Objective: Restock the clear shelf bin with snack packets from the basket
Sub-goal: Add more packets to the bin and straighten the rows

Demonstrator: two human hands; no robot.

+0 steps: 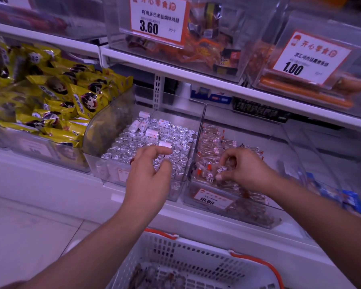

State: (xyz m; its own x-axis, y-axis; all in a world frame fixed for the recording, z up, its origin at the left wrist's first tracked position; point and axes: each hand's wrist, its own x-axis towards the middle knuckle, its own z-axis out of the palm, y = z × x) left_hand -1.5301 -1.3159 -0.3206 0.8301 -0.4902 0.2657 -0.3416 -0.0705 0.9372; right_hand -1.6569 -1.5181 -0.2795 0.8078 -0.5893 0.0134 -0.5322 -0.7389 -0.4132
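A clear shelf bin (277, 223) with a 10.80 price tag holds many clear snack packets (212, 142) with red and white ends. My right hand (241, 168) reaches into this bin and pinches a few of those packets near its front. My left hand (149, 178) hovers over the neighbouring bin's front, fingers loosely spread, holding nothing. Below, a white basket (198, 265) with orange handles holds a few brownish packets (143, 276) at its bottom.
Left of the target bin stands a clear bin of silver foil rolls (152, 147). Farther left lie yellow snack bags (50, 97). The upper shelf carries clear bins with price signs 3.60 (157, 16) and 1.00 (308, 57). Blue packets (342, 197) lie at the right.
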